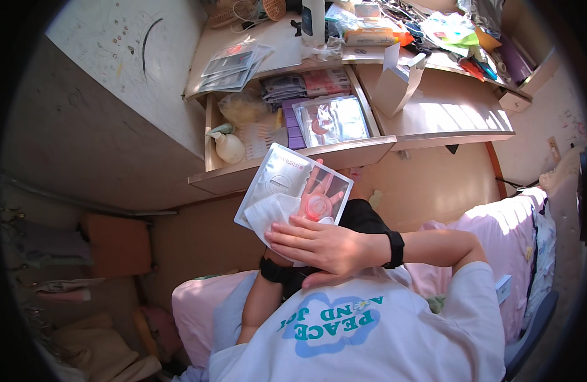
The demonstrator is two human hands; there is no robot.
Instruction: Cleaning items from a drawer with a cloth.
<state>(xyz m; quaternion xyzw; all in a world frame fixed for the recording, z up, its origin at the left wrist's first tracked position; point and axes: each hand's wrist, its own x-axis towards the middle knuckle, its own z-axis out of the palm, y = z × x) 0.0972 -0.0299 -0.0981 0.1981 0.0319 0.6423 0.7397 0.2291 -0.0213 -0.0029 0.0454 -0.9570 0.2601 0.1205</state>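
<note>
A silver-and-clear flat Marubi cosmetic pouch [286, 176] lies tilted in front of my body, above my lap. My left hand [322, 188] is beneath it, palm up; its spread fingers show through the clear window. A round pink-red emblem [318, 207] is printed over that window. On the pouch's lower part lies a white cloth or wipe [273, 212]. My right hand [317, 246] rests flat on this cloth, fingers side by side and thumb apart, pressing it against the pouch. Black bands circle both wrists.
An open drawer [293, 160] holds similar pouches [334, 122], purple boxes [293, 124], a pump bottle [229, 147] and plastic-wrapped packs. More pouches [233, 67] lie on the desk. An open white carton [398, 83] stands right of the drawer. A pink-covered bed or seat [494, 229] is at right.
</note>
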